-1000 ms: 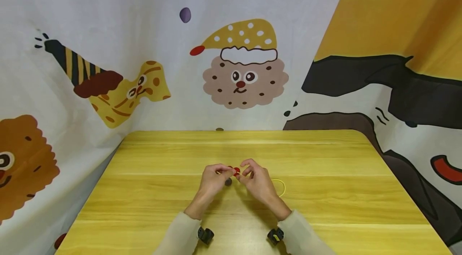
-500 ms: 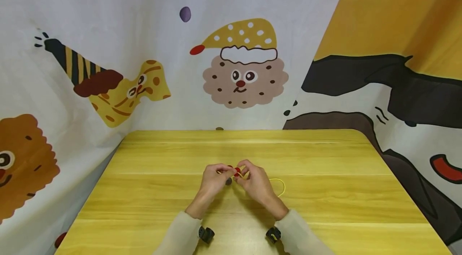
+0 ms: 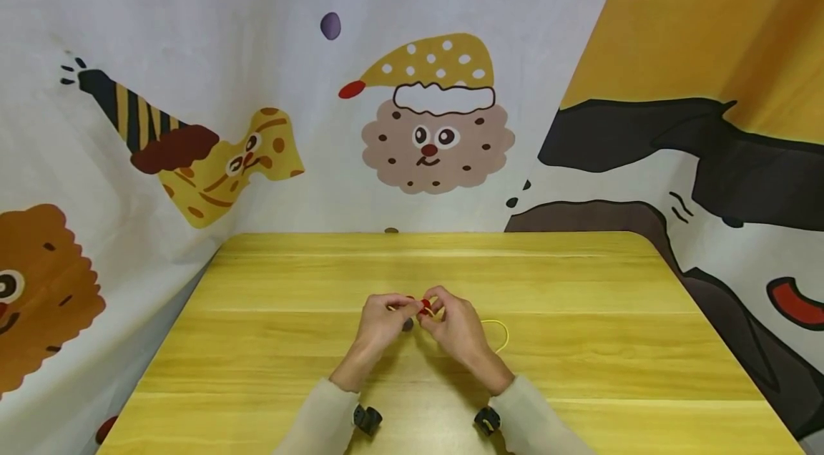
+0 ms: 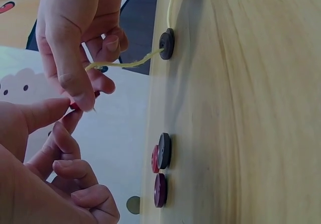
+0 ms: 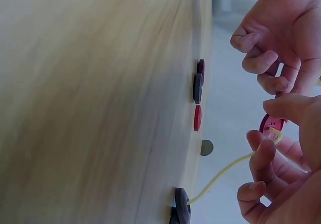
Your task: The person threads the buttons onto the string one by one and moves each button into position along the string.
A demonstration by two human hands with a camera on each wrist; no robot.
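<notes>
Both hands meet over the table around a red button [image 5: 272, 126]. My left hand [image 3: 381, 323] pinches the button at its edge between thumb and fingertips; little of the button shows in the left wrist view. My right hand [image 3: 455, 326] holds a yellow string [image 5: 225, 169] right at the button's face, its thumb overlapping the button in the right wrist view. A small yellow loop lies against the button there. From the right hand, the string runs down through a dark button [image 4: 166, 44] standing on the table. The right fingertips' exact grip is partly hidden.
Several loose buttons stand out on the wooden table [image 3: 579, 340]: a black button [image 4: 164, 151], a red one [image 4: 154, 158] and a purple one [image 4: 160, 190]. A string loop [image 3: 507, 333] lies right of the right hand. Behind hangs a patterned cloth [image 3: 257, 33].
My right hand has shifted slightly left, bringing its fingers and the string up against the red button. The left hand stays nearly still.
</notes>
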